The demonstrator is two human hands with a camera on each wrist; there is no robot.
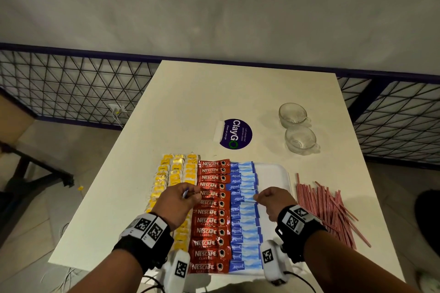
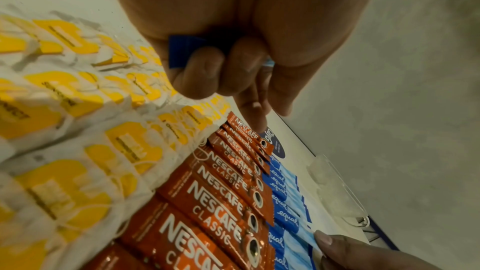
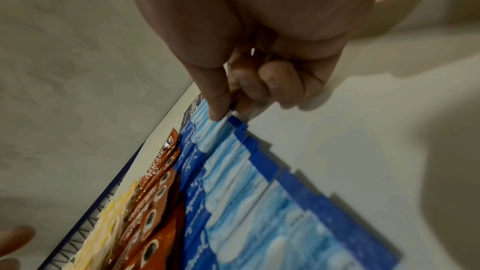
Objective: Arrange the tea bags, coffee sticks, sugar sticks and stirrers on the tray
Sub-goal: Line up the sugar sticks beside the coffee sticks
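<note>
While the left hand (image 1: 177,200) curls round blue sachets (image 2: 182,52), right fingers (image 3: 221,98) pinch a glossy "equal" stick (image 1: 245,198) on the white tray (image 1: 273,173), beside red "NESCAFE CLASSIC" sticks (image 1: 210,211).

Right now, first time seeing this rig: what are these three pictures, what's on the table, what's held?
No machine: a person with a camera on the head and one on each wrist. The head view looks down at a table. A white tray holds yellow tea bags, red coffee sticks and blue sugar sticks. Red-striped stirrers and two glass cups sit off the tray. The left hand grips spare blue sticks. The right hand pinches the end of one sugar stick in the row.
</note>
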